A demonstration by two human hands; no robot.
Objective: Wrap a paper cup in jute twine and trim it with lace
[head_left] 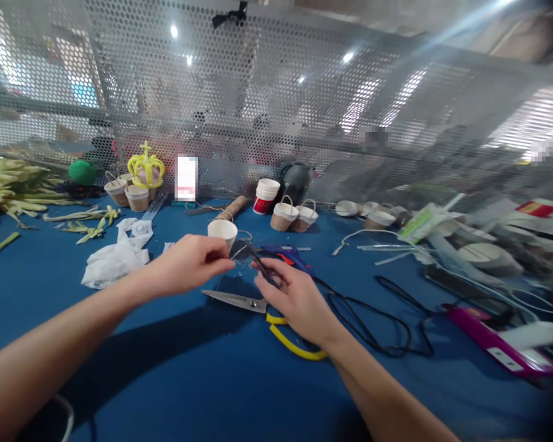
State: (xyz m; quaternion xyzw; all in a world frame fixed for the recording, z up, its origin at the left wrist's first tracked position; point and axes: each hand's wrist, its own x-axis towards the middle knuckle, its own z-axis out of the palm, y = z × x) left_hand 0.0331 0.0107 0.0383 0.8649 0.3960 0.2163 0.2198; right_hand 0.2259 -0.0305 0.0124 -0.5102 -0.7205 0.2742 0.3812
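My left hand (196, 264) is closed in a pinch in the middle of the table. A thin pale strand (240, 250) shows near its fingertips, but I cannot tell if they hold it. Just behind these fingers is a small white cup (222, 231), its lower part partly hidden by the hand. In my right hand (295, 294) is a slim dark hand tool (261, 264), its tip pointing up and left towards the cup. Below, scissors (239, 301) with yellow handles lie on the table, partly covered by my right hand.
A blue glue gun (289, 255) lies behind my right hand, near a black cable (373, 325). Small baskets (284, 216) and a red-and-white cup (266, 196) stand at the back. Crumpled white material (117, 261) lies left; a purple power strip (488, 334) lies right. A perforated metal screen (267, 80) borders the table.
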